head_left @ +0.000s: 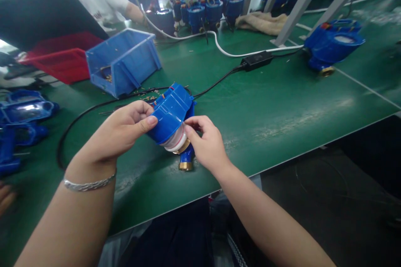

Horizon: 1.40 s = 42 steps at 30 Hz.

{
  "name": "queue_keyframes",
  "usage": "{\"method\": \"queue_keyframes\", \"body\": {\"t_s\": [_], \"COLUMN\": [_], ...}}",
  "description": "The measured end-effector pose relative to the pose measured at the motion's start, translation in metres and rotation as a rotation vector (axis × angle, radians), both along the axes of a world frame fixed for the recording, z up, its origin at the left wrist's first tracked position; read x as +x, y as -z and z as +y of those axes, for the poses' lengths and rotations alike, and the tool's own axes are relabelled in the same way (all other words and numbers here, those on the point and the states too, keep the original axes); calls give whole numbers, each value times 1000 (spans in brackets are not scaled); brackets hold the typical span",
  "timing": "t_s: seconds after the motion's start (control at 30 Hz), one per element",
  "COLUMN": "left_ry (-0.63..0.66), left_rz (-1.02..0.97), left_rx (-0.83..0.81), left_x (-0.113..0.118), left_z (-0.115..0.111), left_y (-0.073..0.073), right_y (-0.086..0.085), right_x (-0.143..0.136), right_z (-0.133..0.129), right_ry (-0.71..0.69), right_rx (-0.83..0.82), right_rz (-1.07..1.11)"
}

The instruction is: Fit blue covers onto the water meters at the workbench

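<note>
A blue water meter (pixel 171 112) with a blue plastic cover, a white ring and brass fittings sits near the front edge of the green table (pixel 266 112). My left hand (pixel 120 131) grips the cover from the left, thumb pressed on its top. My right hand (pixel 205 142) holds the meter from the right, fingertips at the white ring under the cover. A brass threaded end (pixel 185 165) points toward me below the hands.
A blue parts bin (pixel 123 60) and a red bin (pixel 64 62) stand at the back left. A black cable and power adapter (pixel 257 60) cross the table. Another blue meter (pixel 332 44) lies at right, several more at the far back and left. A person in white works beyond.
</note>
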<state>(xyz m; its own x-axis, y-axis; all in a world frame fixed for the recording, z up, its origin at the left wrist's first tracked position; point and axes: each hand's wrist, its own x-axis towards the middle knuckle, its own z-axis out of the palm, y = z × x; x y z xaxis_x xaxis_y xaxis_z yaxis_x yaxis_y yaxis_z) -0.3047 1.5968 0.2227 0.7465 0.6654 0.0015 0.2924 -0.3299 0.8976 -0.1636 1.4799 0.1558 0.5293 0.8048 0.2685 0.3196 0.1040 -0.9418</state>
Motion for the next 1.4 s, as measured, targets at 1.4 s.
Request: {"method": "queue_keyframes", "body": {"t_s": [1.4], "left_ry": [-118], "left_rz": [-80], "left_rx": [-275], "left_x": [-8], "left_z": [-13], "left_y": [9], "right_y": [12], "right_x": [-15], "right_z": [-26], "right_ry": [97], "right_rx": [168], "right_rz": [-351]}}
